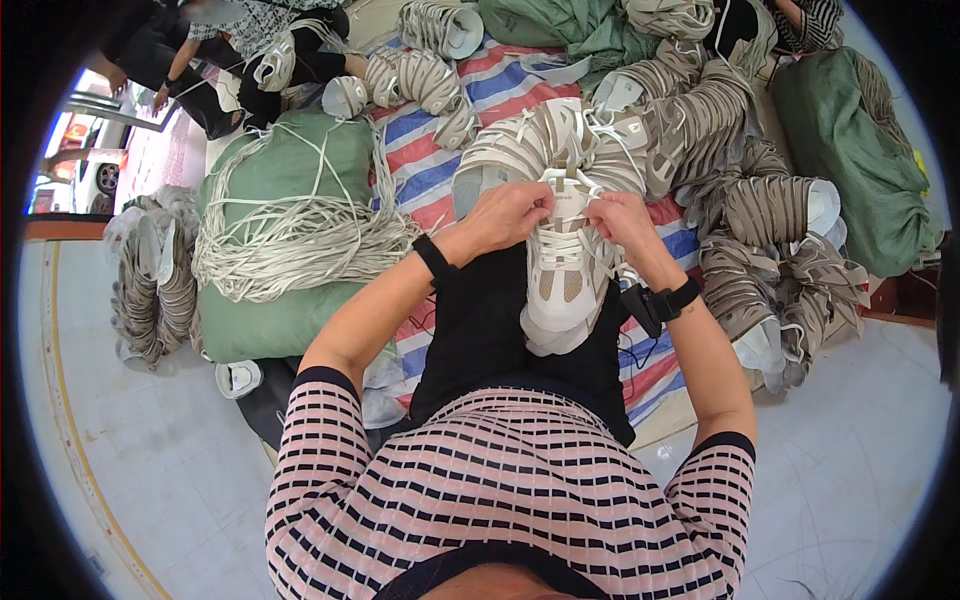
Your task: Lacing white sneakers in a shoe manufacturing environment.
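Note:
A beige and white shoe upper (560, 285) lies over my dark-clad lap, toe toward me, with a white shoelace (563, 245) crossed over its front. My left hand (512, 212) is closed in a pinch at the left of the tongue (571, 207), where white lace shows at the fingertips. On the other side my right hand (624, 222) pinches too, close to the upper lace holes, with lace by its fingers. Just beyond both hands, a long row of nested shoe uppers (535, 140) curves away. The lace ends are partly hidden by my fingers.
A heap of loose cream laces (300, 240) rests on a green sack (330, 150) at left. Stacked uppers (765, 208) crowd the right, near another green sack (850, 150). Striped sheeting (410, 150) covers the ground. Other people (230, 50) sit at the far side.

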